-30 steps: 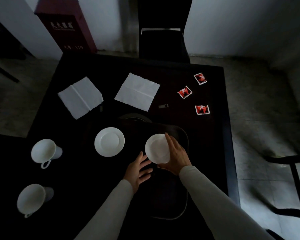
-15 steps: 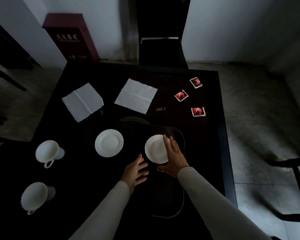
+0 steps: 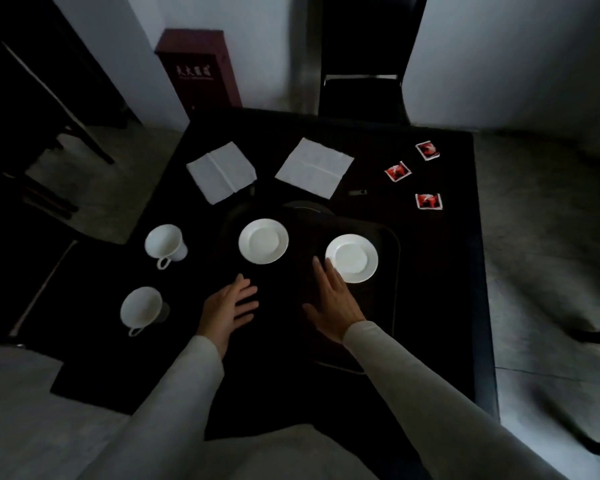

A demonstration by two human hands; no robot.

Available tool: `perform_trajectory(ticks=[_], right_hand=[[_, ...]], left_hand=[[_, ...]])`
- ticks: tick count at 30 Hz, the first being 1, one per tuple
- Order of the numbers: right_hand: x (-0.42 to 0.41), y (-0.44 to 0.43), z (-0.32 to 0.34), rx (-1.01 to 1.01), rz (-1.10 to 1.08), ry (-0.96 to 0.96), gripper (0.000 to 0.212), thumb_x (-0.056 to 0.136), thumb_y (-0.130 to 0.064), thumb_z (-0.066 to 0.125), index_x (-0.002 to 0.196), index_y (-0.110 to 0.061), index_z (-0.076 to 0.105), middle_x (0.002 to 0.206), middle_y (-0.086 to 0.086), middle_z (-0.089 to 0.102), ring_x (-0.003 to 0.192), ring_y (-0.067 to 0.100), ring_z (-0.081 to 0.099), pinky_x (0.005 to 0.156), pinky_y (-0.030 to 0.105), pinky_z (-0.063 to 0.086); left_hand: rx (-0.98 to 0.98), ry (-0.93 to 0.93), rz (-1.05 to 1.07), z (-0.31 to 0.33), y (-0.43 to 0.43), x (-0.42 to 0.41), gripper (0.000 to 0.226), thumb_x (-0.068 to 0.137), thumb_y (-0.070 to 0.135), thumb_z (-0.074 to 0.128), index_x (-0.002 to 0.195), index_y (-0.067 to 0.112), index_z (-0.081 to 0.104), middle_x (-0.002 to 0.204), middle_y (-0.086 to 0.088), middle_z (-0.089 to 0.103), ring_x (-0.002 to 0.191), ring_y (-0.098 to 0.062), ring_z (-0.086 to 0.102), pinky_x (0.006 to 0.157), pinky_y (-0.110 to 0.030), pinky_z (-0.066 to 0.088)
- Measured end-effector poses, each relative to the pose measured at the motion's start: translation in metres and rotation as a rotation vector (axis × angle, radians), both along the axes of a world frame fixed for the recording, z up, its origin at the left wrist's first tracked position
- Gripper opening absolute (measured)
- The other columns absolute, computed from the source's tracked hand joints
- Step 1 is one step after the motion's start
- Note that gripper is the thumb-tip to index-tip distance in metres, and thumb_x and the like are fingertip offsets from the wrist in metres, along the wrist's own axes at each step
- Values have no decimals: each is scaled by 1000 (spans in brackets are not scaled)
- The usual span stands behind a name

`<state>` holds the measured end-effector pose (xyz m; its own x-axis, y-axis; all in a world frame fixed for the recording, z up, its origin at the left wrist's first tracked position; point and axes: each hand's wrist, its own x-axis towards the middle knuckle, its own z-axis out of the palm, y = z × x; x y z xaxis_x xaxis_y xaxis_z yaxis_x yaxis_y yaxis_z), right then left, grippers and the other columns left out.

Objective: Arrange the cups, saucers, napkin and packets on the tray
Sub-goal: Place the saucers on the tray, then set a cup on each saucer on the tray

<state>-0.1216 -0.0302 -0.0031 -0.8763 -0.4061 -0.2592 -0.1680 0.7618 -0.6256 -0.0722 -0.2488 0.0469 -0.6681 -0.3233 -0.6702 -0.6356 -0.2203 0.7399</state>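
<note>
Right hand (image 3: 333, 303) lies flat, fingers spread, holding nothing; the saucer (image 3: 351, 258) sits at its one o'clock (fingertips just beside the rim) on the tray (image 3: 394, 271).

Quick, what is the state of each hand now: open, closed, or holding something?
Left hand: open, fingers spread, holding nothing.
Right hand: open, holding nothing, fingertips at the edge of the right saucer.

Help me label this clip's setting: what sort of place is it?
Probably a dining or tea room: a dark table with a serving tray, cups and saucers, a chair pulled up.
</note>
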Motion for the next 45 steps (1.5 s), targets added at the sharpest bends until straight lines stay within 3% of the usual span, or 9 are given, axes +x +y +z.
perform_trajectory(ticks=[7,13,18,23,29,33,37,41,45], right_hand=[[45,-98,4,-50,93,-20,89,96,-22,60,162,-21,0,170,15,-2,154,36,20,123,41,29],[68,-199,6,-61,117,-54,88,96,-22,60,162,-18,2,171,12,0,149,36,33,114,42,40],[86,-268,6,-65,97,-114,85,98,-22,57,161,-12,2,171,12,1,150,32,32,111,38,41],[102,-323,0,-143,-217,-325,69,102,-20,56,159,-5,20,166,15,23,153,28,26,122,32,24],[110,-355,-7,-310,-580,-500,53,103,-24,50,153,-35,36,138,4,61,128,24,56,107,35,43],[110,-357,-9,-397,-677,-588,44,103,-42,45,141,-61,35,121,-15,59,112,14,57,96,29,41],[110,-359,-12,-466,-686,-603,43,102,-47,44,139,-66,34,132,-17,58,120,13,55,108,34,41],[107,-357,-11,-596,-708,-617,37,102,-42,50,133,-63,47,135,-17,61,127,13,56,113,45,43],[104,-350,-7,-703,-738,-622,36,103,-31,54,127,-58,55,131,-16,63,124,10,59,104,37,51]], left_hand=[[-97,84,160,5,-119,28,31,99,41,57,121,21,65,112,3,74,102,-16,71,81,-33,56],[-237,163,282,-4,-218,51,13,98,30,62,90,27,73,100,2,76,96,-16,71,72,-29,54],[-261,123,244,-26,-263,63,15,100,22,59,111,21,70,99,11,71,110,-19,65,94,-33,49],[-66,-53,107,-49,-280,64,43,105,30,50,146,20,49,134,0,61,112,-28,63,90,-41,51],[136,-110,31,-54,-281,60,40,106,38,44,145,31,47,131,0,63,103,-33,69,79,-39,57],[160,-123,-6,-55,-282,53,41,106,37,43,147,29,47,136,-6,60,114,-38,65,82,-43,58],[144,-143,-61,-56,-280,47,24,105,37,46,115,35,68,114,-7,72,100,-31,70,65,-32,56],[54,-77,-120,-68,-280,49,25,105,27,46,105,37,68,123,-10,69,114,-33,66,101,-52,52],[30,-41,-88,-64,-274,49,29,104,19,50,101,42,68,130,-11,67,120,-33,62,108,-56,46]])
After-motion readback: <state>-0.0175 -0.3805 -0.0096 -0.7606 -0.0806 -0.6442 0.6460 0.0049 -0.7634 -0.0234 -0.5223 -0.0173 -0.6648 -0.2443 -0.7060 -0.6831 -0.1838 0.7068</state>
